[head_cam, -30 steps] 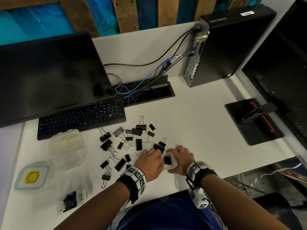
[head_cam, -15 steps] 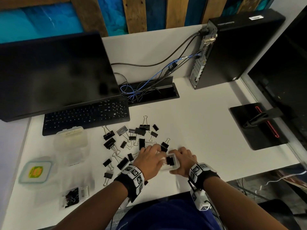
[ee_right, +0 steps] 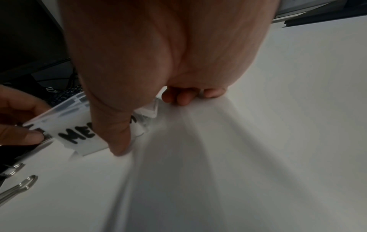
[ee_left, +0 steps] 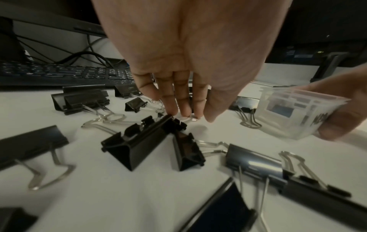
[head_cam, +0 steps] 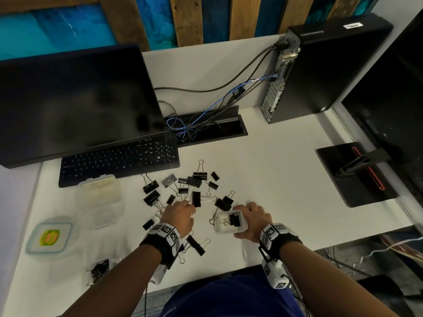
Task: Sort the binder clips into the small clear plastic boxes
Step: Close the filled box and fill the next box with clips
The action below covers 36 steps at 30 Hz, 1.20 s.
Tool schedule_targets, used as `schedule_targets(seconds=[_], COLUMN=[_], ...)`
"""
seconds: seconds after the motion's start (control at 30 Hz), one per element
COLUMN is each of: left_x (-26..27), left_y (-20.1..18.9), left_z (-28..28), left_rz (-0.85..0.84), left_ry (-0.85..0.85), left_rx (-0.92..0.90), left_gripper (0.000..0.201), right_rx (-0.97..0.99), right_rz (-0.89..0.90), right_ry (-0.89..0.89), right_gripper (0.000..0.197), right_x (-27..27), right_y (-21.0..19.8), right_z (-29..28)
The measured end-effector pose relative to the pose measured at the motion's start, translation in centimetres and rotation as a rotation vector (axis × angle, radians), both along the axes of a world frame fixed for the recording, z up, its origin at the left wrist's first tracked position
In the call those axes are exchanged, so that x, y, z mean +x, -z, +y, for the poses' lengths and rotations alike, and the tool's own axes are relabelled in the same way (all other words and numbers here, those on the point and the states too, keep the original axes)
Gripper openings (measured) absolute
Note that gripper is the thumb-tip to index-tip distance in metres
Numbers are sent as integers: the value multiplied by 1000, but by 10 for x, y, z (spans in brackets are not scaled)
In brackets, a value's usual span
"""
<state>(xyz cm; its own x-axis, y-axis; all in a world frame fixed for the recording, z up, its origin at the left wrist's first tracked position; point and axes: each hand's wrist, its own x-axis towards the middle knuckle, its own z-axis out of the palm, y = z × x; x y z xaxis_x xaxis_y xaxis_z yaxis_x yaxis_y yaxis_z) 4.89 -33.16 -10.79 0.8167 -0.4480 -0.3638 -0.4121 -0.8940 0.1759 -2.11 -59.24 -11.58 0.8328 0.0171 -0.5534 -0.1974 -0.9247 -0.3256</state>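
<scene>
Lying loose under the left hand (head_cam: 179, 216) fingers (ee_left: 179, 100): binder clips (ee_left: 137, 144).

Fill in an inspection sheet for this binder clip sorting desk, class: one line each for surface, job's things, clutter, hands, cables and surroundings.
Surface: white desk, no spills seen.
Job's things: loose black binder clips scattered ahead of the hands; small clear box, lid off, one clip inside, marker lettering partly hidden; closed clear boxes at the left.
Clutter: lidded container with a yellow label; small box of dark items, too blurred to name.
Hands: left hand reaches fingers-down into the clips, holding nothing; right hand grips the small clear box.
Cables: black and blue cables run from the computer tower into the desk slot.
Surroundings: monitor, keyboard, wood-and-blue wall.
</scene>
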Motion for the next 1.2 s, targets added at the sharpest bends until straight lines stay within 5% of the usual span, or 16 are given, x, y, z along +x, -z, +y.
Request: schedule_targets(seconds=[0.2,0.43,0.67,0.83,1.0,1.2], left_x=[6,1,-3,-1,3,11], left_y=[-8,-4,-1,1,-2,-9], left_z=[10,19,23,36,47,64], left_rz=[-71,-37,-47,-36,-133,-174], left_ry=[-124,-38,-118,-135,-263,-496], left_rx=[27,118,-132,-98,-190,-96], left_gripper=[25,26,30,36,29,16], right_rx=[2,-1,-8,-14,-25,-34], right_rz=[-2,4,6,6,-1,4], right_ry=[-6,-15,-9,-12,-17,-17], right_gripper=[80,80,82,81,82,81], right_x=[0,1,1,0,0,0], right_y=[0,-1,0,-1,-1,-3], right_z=[-1,-1,1,1,2,3])
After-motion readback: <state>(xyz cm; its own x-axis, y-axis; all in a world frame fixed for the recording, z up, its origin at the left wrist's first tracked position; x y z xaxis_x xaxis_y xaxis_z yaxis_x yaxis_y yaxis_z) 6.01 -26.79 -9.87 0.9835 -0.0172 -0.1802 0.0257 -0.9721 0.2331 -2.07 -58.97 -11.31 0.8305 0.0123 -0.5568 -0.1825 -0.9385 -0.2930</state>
